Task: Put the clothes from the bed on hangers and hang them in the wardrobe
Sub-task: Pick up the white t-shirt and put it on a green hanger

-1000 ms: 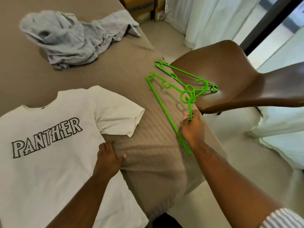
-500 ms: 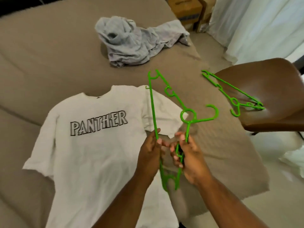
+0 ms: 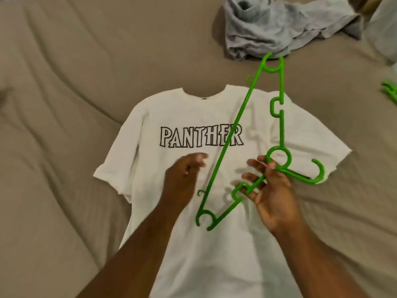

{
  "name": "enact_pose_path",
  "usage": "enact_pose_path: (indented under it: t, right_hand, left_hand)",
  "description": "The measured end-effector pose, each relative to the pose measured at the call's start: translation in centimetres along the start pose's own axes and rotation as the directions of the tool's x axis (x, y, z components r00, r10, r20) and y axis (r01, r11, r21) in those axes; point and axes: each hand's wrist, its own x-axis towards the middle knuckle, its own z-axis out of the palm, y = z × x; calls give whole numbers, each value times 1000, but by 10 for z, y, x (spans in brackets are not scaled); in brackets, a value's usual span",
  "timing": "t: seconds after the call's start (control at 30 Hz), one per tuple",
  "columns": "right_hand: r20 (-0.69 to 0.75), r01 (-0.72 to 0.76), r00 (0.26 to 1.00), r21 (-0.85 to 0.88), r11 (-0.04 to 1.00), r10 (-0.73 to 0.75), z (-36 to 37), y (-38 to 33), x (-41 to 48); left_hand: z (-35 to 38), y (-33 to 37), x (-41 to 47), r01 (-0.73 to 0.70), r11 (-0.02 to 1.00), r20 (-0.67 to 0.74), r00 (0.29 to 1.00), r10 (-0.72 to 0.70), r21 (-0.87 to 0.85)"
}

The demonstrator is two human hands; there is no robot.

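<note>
Gripping the green hanger (image 3: pixel 230 136), the right hand (image 3: pixel 272 190) has fingers half-spread — the left hand (image 3: pixel 182 179), blurred, curls loosely, empty.

Creased tan bed (image 3: pixel 64 87) fills the view, perhaps curtain (image 3: pixel 384 29) beyond.

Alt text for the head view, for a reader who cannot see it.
The right hand holds a green hanger above a white PANTHER T-shirt spread on a tan bed; the left hand hovers beside it. A crumpled grey garment lies beyond.
</note>
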Motion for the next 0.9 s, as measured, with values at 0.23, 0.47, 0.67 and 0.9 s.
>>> enact_pose_path:
  t: [0.23, 0.47, 0.67, 0.9]
  right_hand:
    - [-264, -78, 962, -485, 871, -61, -3, 1, 39]
    - [-403, -138, 901, -619, 773, -161, 6, 3, 57]
    - [-377, -134, 908, -678, 723, -185, -17, 8, 57]
    - [-419, -52, 876, -573, 818, -239, -63, -5, 31]
  left_hand:
    - [-45, -74, -3, 573, 758, -470, 786, -402, 310]
    - [-49, -81, -10, 474, 787, -495, 832, -252, 396]
    - [-47, -72, -20, 413, 892, -449, 843, -298, 183]
    - [-61, -71, -61, 479, 872, -399, 823, -404, 106]
